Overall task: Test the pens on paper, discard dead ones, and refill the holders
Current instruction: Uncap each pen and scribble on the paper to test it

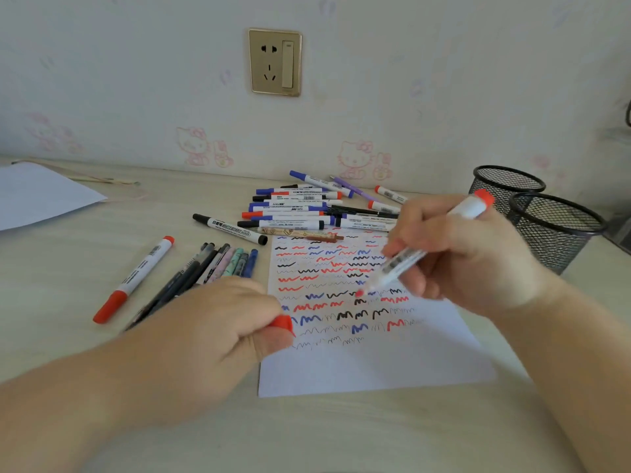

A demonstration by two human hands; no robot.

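I judge we're mid-test: right hand (467,254) grasps the uncapped red marker (426,247), tip low over the scribbled paper (392,363); left hand (218,322) pinches its red cap (282,325). Next I need a scribble, then recapping and sorting. Counts: one test sheet, two empty mesh holders (553,230), roughly fifteen markers in the far pile (300,209), about seven slim pens (218,264), two loose markers at left.

Motion blurs the red marker (423,249) in the right hand (478,254). The left hand (218,329) hides most of a red cap (282,325). At 3 o'clock, the frame edge crops something dark (627,114).
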